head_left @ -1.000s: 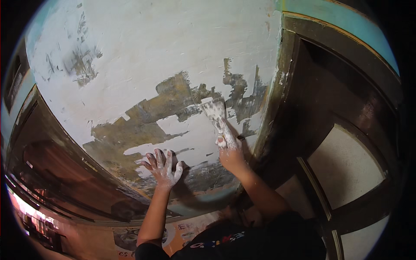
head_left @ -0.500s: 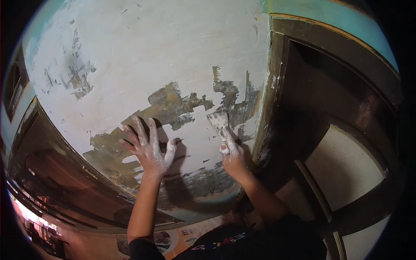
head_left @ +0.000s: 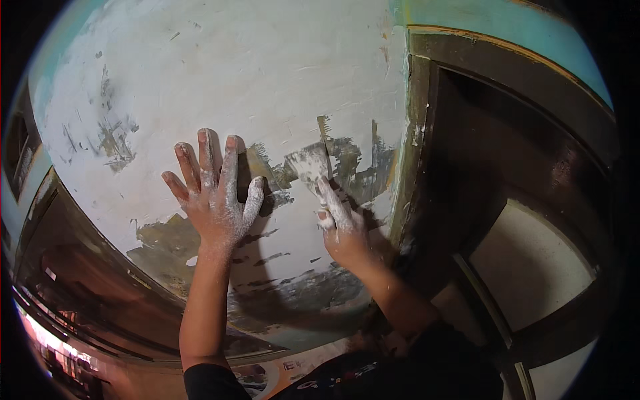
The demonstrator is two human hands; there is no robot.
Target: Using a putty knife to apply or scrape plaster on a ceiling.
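My left hand (head_left: 215,193), dusted with white filler, lies flat on the wall (head_left: 220,87) with its fingers spread. My right hand (head_left: 340,227) grips a putty knife (head_left: 310,167) whose wide blade, smeared white, presses against the wall just left of the door frame. The wall is mostly covered in white filler; dark bare patches (head_left: 167,243) show around and below both hands.
A dark wooden door frame (head_left: 413,147) runs down the right of the wall, with a dark doorway (head_left: 500,167) and paler panels (head_left: 533,260) beyond. Turquoise paint (head_left: 493,27) shows above the frame. Another dark frame (head_left: 60,267) curves along the lower left.
Both hands have moved up the wall. The left hand slid up and left, fingers spreading; the putty knife drew white filler up over the dark patch.
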